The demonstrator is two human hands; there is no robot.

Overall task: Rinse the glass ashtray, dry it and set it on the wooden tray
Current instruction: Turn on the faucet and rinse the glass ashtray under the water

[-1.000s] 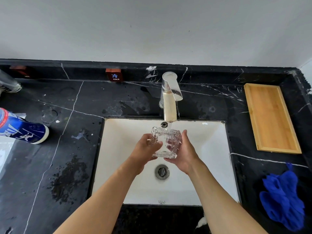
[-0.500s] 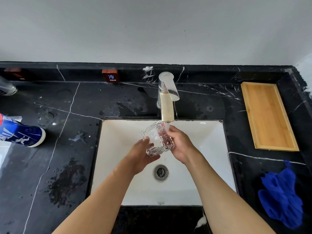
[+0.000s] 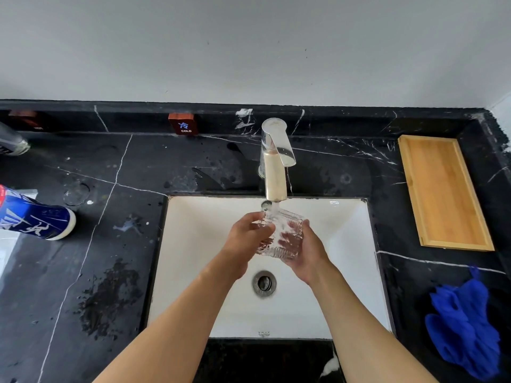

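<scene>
Both of my hands hold a ribbed clear glass ashtray [image 3: 284, 236] over the white sink [image 3: 351, 244], right under the faucet [image 3: 275, 164]. Water runs from the spout onto the glass. My left hand [image 3: 243, 244] grips its left side with fingers over the rim. My right hand [image 3: 309, 252] cups it from the right and below. The empty wooden tray [image 3: 442, 192] lies on the black counter at the far right. A crumpled blue cloth [image 3: 464, 330] lies on the counter in front of the tray.
The black marble counter [image 3: 110, 272] has wet patches to the left of the sink. A blue-and-white can [image 3: 36, 219] lies on its side at the left edge. A red "COLD" tag [image 3: 182, 124] sits on the back ledge. The drain [image 3: 264, 283] is below my hands.
The ashtray was tilted leftward half a second ago; now it is turned back and sits straight under the running water, with my right hand lower on its right side.
</scene>
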